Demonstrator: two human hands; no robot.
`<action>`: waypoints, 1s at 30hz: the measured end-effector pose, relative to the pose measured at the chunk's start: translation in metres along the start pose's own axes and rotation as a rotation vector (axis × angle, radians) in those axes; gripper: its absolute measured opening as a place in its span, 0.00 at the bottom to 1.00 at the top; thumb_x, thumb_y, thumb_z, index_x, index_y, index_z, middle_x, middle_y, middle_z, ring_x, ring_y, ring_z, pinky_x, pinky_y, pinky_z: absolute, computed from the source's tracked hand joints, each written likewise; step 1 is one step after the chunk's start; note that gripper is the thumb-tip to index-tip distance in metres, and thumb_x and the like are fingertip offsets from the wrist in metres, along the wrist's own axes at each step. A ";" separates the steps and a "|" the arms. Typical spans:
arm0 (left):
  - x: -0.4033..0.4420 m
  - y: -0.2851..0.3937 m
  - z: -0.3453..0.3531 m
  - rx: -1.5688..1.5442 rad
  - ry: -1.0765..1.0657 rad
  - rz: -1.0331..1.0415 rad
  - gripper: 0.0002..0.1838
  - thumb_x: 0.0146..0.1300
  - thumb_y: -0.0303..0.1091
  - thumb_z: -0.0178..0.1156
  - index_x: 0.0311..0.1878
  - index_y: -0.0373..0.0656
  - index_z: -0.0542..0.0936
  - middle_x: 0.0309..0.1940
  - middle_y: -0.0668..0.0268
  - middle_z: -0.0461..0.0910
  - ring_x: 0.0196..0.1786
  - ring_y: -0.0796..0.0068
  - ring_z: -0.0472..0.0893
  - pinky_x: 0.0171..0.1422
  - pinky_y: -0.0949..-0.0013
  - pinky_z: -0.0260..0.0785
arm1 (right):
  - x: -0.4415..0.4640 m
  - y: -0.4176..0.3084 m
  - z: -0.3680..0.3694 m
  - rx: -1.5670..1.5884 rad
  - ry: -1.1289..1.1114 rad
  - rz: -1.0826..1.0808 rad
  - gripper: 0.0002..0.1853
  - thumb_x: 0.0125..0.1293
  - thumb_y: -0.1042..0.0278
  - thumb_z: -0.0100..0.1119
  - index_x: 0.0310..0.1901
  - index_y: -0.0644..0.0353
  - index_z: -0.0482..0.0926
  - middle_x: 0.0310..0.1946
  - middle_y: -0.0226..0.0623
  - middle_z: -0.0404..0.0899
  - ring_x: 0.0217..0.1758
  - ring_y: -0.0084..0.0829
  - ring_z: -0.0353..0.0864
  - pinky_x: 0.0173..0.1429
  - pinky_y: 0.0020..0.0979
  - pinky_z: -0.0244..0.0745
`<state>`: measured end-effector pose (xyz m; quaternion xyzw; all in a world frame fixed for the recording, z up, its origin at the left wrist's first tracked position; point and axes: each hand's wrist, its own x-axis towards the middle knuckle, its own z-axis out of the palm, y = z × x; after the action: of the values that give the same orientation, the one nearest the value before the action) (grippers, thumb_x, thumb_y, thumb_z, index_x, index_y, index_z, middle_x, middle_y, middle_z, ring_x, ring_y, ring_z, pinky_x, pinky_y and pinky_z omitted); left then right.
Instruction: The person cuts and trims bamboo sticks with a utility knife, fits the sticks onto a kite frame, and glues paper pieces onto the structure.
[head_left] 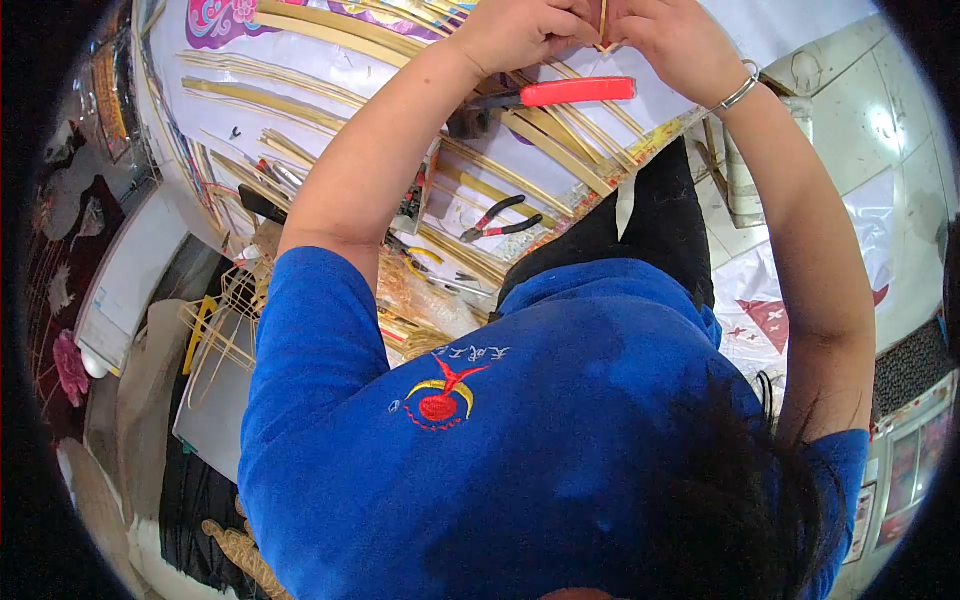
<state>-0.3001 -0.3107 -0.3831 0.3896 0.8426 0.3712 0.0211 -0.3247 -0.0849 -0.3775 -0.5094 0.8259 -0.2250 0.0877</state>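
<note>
I look down from the head camera on a person in a blue shirt (pixel 560 400), with both arms reaching to the top of the frame. The left hand (pixel 545 30) and the right hand (pixel 665 40) are near each other, at the upper centre. Their fingers are closed on a thin bamboo strip (pixel 604 28), which lies between the two hands; its pointed lower end shows, and the upper part is cut by the frame edge. A metal bracelet (pixel 740 93) is on the right wrist.

Just below the hands I see a tool with a red handle (pixel 578 91), which lies over the loose bamboo strips (pixel 560 150) on the bench (pixel 400 20). More to the lower left of it, pliers with red and black handles (pixel 500 220) lie open. Further left and lower is a tool with yellow handles (pixel 425 256), partly among other things. At the left of the frame is a thin open frame (pixel 228 325), beside the left sleeve.
</note>
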 end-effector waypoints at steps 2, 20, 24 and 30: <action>-0.001 0.001 0.000 0.024 0.005 0.006 0.09 0.41 0.31 0.67 0.29 0.53 0.83 0.30 0.73 0.78 0.37 0.68 0.78 0.39 0.61 0.68 | 0.000 0.000 0.000 0.020 -0.001 -0.001 0.04 0.51 0.67 0.55 0.27 0.50 0.80 0.27 0.29 0.74 0.37 0.34 0.72 0.45 0.34 0.67; -0.003 0.006 0.004 0.042 -0.047 -0.035 0.10 0.44 0.33 0.66 0.33 0.56 0.83 0.33 0.78 0.77 0.42 0.74 0.75 0.49 0.62 0.60 | 0.006 0.003 -0.004 0.080 0.008 -0.009 0.05 0.50 0.67 0.56 0.28 0.50 0.81 0.25 0.28 0.74 0.35 0.34 0.73 0.42 0.34 0.68; -0.003 0.004 0.004 0.023 -0.047 -0.037 0.11 0.44 0.33 0.66 0.34 0.57 0.83 0.33 0.77 0.76 0.42 0.73 0.75 0.49 0.61 0.60 | 0.006 0.003 -0.004 0.074 0.000 -0.010 0.05 0.50 0.67 0.56 0.28 0.50 0.82 0.25 0.28 0.74 0.35 0.34 0.73 0.42 0.34 0.68; -0.005 0.003 0.005 0.021 -0.055 -0.040 0.12 0.43 0.32 0.65 0.35 0.57 0.83 0.33 0.77 0.76 0.43 0.73 0.75 0.50 0.61 0.61 | 0.006 0.003 -0.005 0.074 -0.002 -0.008 0.05 0.50 0.67 0.57 0.28 0.50 0.82 0.26 0.28 0.74 0.36 0.34 0.73 0.42 0.34 0.68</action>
<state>-0.2935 -0.3098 -0.3862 0.3831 0.8531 0.3510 0.0474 -0.3314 -0.0880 -0.3739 -0.5093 0.8149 -0.2553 0.1067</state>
